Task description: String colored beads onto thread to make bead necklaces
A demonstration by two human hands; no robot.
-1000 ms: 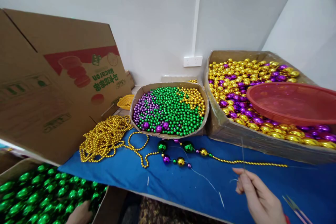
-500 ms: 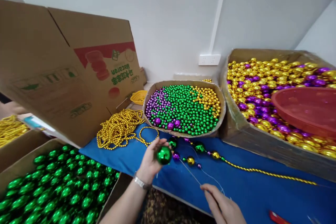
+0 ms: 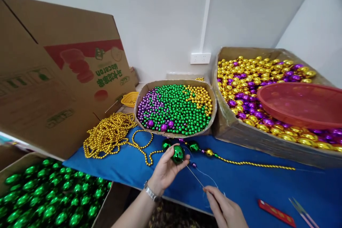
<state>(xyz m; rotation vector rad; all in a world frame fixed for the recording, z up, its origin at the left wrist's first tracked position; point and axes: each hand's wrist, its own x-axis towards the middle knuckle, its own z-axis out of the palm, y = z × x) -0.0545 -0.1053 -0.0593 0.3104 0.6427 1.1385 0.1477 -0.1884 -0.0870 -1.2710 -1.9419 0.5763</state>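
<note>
My left hand (image 3: 165, 171), with a metal watch on its wrist, grips a large shiny green bead (image 3: 178, 154) between thumb and fingers. My right hand (image 3: 226, 206) pinches the near end of a long thin needle (image 3: 195, 176), whose far end meets the green bead's lower side; whether it has entered the hole I cannot tell. A fine clear thread (image 3: 211, 178) curves over the blue cloth. Just behind the left hand lies a strung row of green, gold and purple beads (image 3: 193, 145), joined to a thin gold bead strand (image 3: 253, 164). A small purple bead (image 3: 193, 165) shows below the fingers.
A box of small purple, green and gold beads (image 3: 176, 110) stands behind my hands. To its left are piled gold bead chains (image 3: 109, 135) and a tall carton (image 3: 80, 78). Large green beads (image 3: 48, 196) fill a lower box. At right: a red basin (image 3: 299, 103), red cutter (image 3: 276, 213), tweezers (image 3: 301, 212).
My left hand has turned and brought the green bead to the needle's far end; before, the bead sat apart from it. The view has shifted right, showing the tweezers.
</note>
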